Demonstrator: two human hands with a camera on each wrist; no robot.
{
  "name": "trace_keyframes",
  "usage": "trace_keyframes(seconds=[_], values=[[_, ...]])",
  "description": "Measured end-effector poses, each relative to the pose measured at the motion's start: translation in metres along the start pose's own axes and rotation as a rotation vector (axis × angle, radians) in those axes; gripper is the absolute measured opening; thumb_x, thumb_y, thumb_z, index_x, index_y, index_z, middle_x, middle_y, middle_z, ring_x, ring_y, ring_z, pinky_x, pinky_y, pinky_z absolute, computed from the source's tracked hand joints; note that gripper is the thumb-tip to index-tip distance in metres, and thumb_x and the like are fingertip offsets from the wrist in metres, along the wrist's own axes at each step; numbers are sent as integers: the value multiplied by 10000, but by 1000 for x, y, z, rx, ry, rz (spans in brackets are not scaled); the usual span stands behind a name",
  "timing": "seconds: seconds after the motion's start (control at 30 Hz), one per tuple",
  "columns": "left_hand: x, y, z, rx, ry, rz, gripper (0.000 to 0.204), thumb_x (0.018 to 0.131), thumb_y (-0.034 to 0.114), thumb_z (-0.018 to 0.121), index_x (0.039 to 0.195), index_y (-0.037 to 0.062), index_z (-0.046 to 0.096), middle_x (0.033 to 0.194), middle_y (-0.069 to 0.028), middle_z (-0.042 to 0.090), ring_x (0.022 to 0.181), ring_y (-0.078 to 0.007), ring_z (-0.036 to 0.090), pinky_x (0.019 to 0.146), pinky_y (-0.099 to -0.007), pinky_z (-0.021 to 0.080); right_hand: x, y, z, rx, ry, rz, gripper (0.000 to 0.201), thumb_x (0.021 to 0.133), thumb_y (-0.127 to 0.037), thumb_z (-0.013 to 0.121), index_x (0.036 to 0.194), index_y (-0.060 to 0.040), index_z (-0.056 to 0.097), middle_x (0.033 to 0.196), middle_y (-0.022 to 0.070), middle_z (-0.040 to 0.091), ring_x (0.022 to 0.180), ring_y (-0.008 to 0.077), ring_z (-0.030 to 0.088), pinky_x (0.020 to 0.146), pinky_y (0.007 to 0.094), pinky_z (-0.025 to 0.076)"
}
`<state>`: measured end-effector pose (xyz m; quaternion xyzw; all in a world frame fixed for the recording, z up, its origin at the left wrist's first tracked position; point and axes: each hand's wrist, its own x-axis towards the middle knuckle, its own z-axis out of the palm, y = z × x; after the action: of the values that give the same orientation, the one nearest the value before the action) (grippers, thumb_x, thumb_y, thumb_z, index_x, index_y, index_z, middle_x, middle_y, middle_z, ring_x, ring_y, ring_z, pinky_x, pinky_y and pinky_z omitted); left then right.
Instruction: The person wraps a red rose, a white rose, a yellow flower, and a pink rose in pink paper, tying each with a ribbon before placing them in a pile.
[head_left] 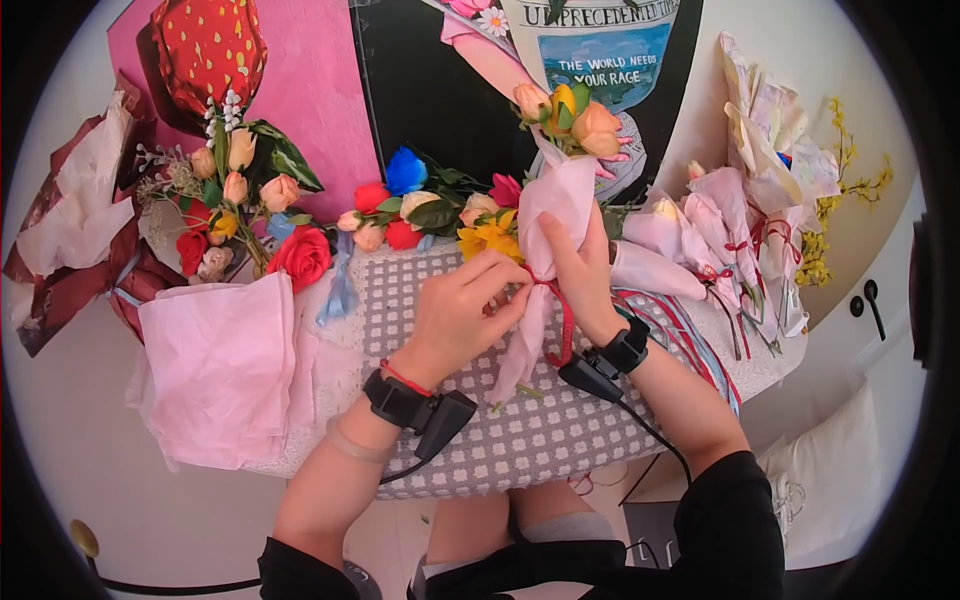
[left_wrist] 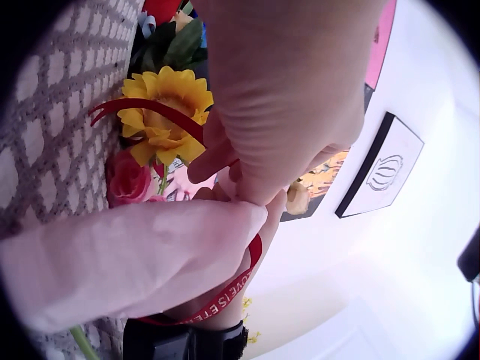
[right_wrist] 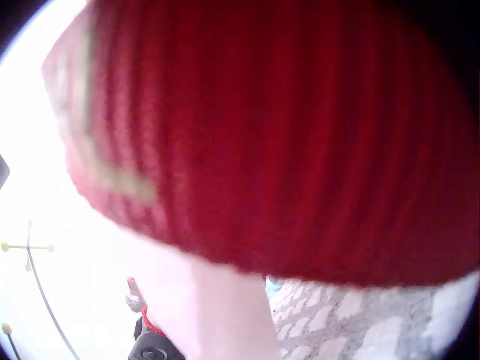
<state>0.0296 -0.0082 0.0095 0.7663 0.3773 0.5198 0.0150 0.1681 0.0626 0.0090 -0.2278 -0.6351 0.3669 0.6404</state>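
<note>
A small bouquet of peach roses (head_left: 597, 128) with a yellow bud stands upright in pale pink wrapping paper (head_left: 562, 190). My right hand (head_left: 578, 268) grips the wrapped bouquet around its narrow middle, thumb in front. A red ribbon (head_left: 562, 318) goes round that narrow part and hangs down in front of the paper. My left hand (head_left: 462, 308) pinches the ribbon at the bouquet's waist. In the left wrist view, a ribbon end (left_wrist: 150, 106) sticks out past the left fingers, and printed ribbon (left_wrist: 217, 301) hangs below. Red ribbon (right_wrist: 277, 150) fills most of the right wrist view, blurred.
Stacked pink paper sheets (head_left: 218, 370) lie at the left by loose roses (head_left: 300, 258). A yellow sunflower (head_left: 488, 240) lies behind the hands. Several wrapped flowers (head_left: 722, 215) and loose ribbons (head_left: 685, 345) are at the right, on the checkered cloth (head_left: 470, 440) and white table cover.
</note>
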Motion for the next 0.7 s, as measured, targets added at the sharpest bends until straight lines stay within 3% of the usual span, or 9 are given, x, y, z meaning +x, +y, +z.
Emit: trace_keyframes(seconds=[0.4, 0.53, 0.7], values=[[3, 1, 0, -282, -12, -258, 103, 756, 52, 628, 840, 1, 600, 782, -49, 567, 601, -118, 579, 518, -215, 463, -5, -9, 3, 160, 72, -29, 390, 886, -109, 507, 1221, -12, 332, 1073, 77, 496, 922, 112, 505, 769, 233, 435], [2, -4, -1, -258, -34, -234, 112, 765, 11, 616, 875, -2, 629, 832, -59, 593, 659, -111, 594, 529, -206, 478, -4, -12, 4, 67, 79, -75, 384, 887, -114, 500, 1214, 0, 334, 1078, 83, 497, 923, 122, 506, 770, 244, 434], [0, -6, 2, -196, 14, -130, 92, 765, 25, 609, 853, 11, 630, 796, -68, 597, 637, -175, 591, 537, -247, 471, -2, -8, 3, -103, 52, -65, 408, 869, -117, 507, 1204, 30, 326, 1044, 118, 526, 902, 161, 525, 765, 274, 431]])
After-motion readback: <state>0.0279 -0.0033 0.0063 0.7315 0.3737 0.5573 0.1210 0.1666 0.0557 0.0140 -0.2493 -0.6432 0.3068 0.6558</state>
